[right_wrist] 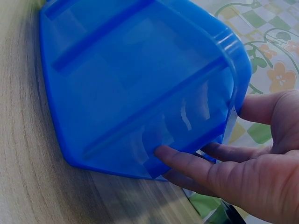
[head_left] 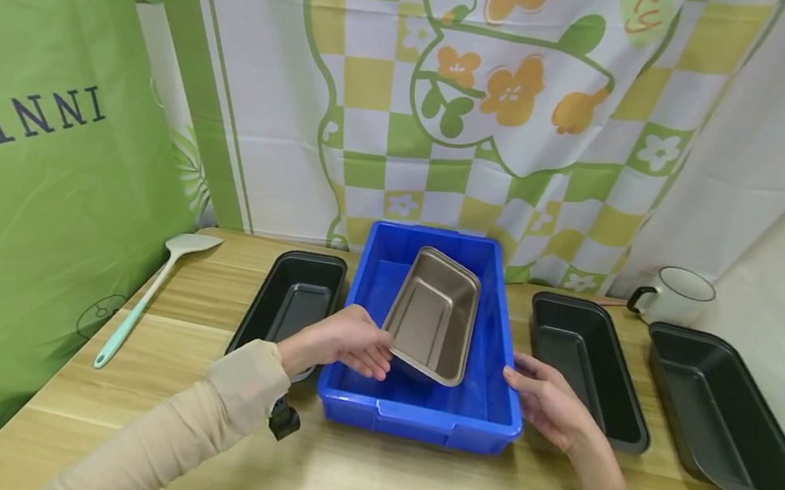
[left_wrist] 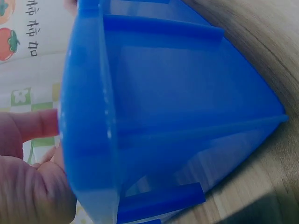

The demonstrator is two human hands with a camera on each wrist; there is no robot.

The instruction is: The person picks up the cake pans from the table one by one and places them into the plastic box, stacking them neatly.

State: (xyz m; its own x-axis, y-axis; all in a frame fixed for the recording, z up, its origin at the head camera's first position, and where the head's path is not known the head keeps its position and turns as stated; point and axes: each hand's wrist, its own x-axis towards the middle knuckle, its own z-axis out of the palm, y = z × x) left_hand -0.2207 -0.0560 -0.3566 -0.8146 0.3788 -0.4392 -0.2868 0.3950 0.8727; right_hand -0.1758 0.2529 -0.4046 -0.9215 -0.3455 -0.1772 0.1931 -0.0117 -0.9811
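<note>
A bronze-coloured loaf pan [head_left: 431, 315] lies tilted and askew inside a blue plastic bin [head_left: 418, 421]. My left hand [head_left: 347, 342] reaches over the bin's left wall and holds the pan at its near left corner, its fingertips partly hidden by the pan. In the left wrist view the bin's outer wall covers part of the left hand [left_wrist: 35, 182]; the pan does not show there. My right hand [head_left: 554, 396] grips the bin's right wall near the front corner. In the right wrist view the thumb goes over the rim and the other fingers [right_wrist: 187, 163] lie along the outside.
A black loaf pan [head_left: 310, 284] stands left of the bin. Two more, a nearer black pan [head_left: 573, 333] and a farther black pan [head_left: 724, 416], stand to the right. A white mug [head_left: 680, 297] is at the back right, a spatula [head_left: 142, 304] at the left. Patterned cloth [head_left: 447, 162] hangs behind.
</note>
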